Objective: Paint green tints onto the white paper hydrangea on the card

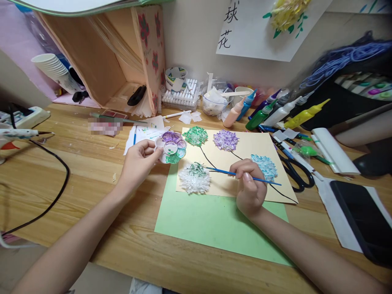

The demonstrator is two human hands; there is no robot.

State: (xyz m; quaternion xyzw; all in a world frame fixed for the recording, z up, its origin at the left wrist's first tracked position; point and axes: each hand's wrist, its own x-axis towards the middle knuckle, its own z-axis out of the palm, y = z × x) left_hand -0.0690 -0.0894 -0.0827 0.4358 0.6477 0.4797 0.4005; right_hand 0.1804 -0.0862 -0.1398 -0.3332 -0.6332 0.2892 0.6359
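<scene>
The wooden desk (122, 241) bears a green sheet (214, 224), partly beneath a cream card (226, 183) with four paper flowers. The right hand (251, 185) clamps a blue brush (226, 172), its tip at the partly green, otherwise white flower (192, 181). The left hand (139, 157) pinches a paint palette (170, 147) near the card's upper-left green flower (196, 136).

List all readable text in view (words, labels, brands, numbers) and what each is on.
"球" – upper character, white paper sheet on the wall
"花" – below it, same sheet
Patterned paper cup by the white markers: print too small to read
Pixelated patch left of the papers: unreadable
No readable numbers.
</scene>
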